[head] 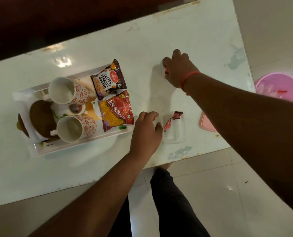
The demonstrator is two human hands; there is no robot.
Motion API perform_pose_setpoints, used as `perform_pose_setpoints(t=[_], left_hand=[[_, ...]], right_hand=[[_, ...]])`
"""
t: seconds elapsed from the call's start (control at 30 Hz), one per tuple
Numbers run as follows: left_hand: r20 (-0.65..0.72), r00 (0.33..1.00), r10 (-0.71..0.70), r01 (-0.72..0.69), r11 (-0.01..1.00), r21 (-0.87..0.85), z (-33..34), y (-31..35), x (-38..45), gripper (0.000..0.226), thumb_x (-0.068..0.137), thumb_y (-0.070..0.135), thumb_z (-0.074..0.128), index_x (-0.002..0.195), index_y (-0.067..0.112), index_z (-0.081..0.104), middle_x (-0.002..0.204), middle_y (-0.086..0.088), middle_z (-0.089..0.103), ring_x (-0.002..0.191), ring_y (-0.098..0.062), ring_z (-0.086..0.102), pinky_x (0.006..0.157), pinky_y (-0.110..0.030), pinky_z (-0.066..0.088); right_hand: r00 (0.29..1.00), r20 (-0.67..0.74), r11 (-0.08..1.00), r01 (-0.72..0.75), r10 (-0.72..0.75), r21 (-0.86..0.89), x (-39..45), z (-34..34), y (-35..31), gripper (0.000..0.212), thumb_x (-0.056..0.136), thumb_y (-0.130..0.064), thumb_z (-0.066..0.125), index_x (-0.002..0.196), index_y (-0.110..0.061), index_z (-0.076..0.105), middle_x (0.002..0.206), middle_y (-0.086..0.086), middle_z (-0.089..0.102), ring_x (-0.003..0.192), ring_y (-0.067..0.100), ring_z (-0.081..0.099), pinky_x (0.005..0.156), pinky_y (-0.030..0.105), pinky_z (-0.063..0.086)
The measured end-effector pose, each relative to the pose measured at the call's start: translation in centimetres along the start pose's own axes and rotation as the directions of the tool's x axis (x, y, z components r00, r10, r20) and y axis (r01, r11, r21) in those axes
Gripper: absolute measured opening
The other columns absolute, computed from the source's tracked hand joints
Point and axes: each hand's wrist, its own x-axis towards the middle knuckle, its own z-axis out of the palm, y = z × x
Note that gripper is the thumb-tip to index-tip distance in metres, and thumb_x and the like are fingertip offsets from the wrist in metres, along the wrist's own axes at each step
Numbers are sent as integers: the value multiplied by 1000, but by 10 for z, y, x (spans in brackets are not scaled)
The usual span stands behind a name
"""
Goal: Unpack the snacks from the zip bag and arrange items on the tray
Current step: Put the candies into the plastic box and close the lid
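A clear zip bag (175,136) lies flat on the white table, running away from me. Inside it is one small red candy wrapper (172,120). My right hand (180,71) grips the bag's far end, where a bit of red shows under the fingers. My left hand (146,132) holds the bag's near left edge with curled fingers and thumb. To the left, the white tray (77,146) carries a salted peanuts packet (108,80) and a red aloo bhujia packet (116,111) along its right side.
The tray also holds two patterned mugs (63,90) (71,129), a small teapot and brown round items (41,117). A pink lid (207,124) sits at the table's right edge. A pink round container (279,88) stands on the floor beyond. My legs are below the table edge.
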Motion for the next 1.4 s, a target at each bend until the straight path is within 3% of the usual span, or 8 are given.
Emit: perform_pose_setpoints(t=[0.13, 0.33, 0.5, 0.67, 0.83, 0.93, 1.1, 1.4], left_hand=[[-9, 998, -55, 54, 995, -87, -5, 0, 4, 29, 93, 20, 60, 122, 24, 58, 122, 5, 55, 98, -9, 59, 72, -16, 50], [-21, 998, -57, 53, 988, -143, -7, -3, 1, 25, 93, 20, 59, 117, 26, 58, 117, 9, 53, 92, -8, 58, 69, -12, 47], [3, 997, -78, 77, 984, -158, -2, -4, -8, 24, 93, 19, 60, 116, 27, 58, 116, 9, 53, 92, -8, 60, 72, -12, 48], [11, 997, -75, 76, 983, -164, 4, -2, -16, 22, 94, 20, 60, 114, 29, 58, 113, 10, 51, 95, -10, 61, 75, -13, 48], [13, 996, -93, 93, 985, -143, 7, -1, -18, 23, 94, 21, 60, 115, 28, 58, 111, 11, 49, 95, -9, 59, 77, -15, 49], [9, 995, -98, 98, 986, -136, 9, -1, -19, 22, 94, 21, 60, 115, 27, 58, 110, 11, 48, 95, -10, 59, 77, -15, 48], [11, 992, -125, 126, 982, -138, 10, 0, -19, 22, 94, 20, 60, 116, 25, 58, 117, 5, 53, 98, -14, 60, 83, -22, 54], [38, 989, -143, 147, 978, -147, 12, 0, -16, 23, 94, 20, 59, 116, 23, 57, 111, 7, 50, 95, -13, 59, 77, -17, 51]], right_hand=[[996, -74, 998, 59, -57, 20, -24, 14, 4, 28, 86, 5, 43, 109, -7, 55, 118, 21, 44, 93, 39, 54, 75, 42, 51], [949, -262, 931, -71, 174, 358, -80, 10, 14, 22, 93, -5, 47, 104, -10, 67, 105, 15, 59, 91, 27, 60, 78, 30, 48], [968, -218, 899, -14, 122, 439, -157, 10, -6, 20, 97, -15, 51, 111, -17, 64, 98, 7, 65, 86, 20, 61, 77, 30, 49], [999, -46, 934, 1, 16, 358, -187, 30, -18, 24, 96, -27, 56, 119, -21, 62, 109, 1, 68, 92, 19, 64, 80, 36, 55], [960, -245, 940, -46, 135, 338, -176, 40, -6, 27, 95, -24, 59, 121, -17, 63, 111, 5, 61, 99, 23, 60, 84, 38, 54], [969, -217, 964, -62, 120, 259, -168, 46, 0, 32, 95, -22, 59, 126, -15, 62, 117, 9, 58, 107, 28, 55, 90, 38, 51], [977, -214, 991, 14, 15, 133, -177, 52, -2, 22, 91, -18, 62, 112, -16, 69, 109, 8, 61, 97, 27, 55, 81, 37, 53], [984, -175, 986, 48, -20, 157, -205, 61, 1, 20, 90, -18, 64, 108, -19, 72, 125, 10, 59, 114, 32, 54, 92, 45, 51]])
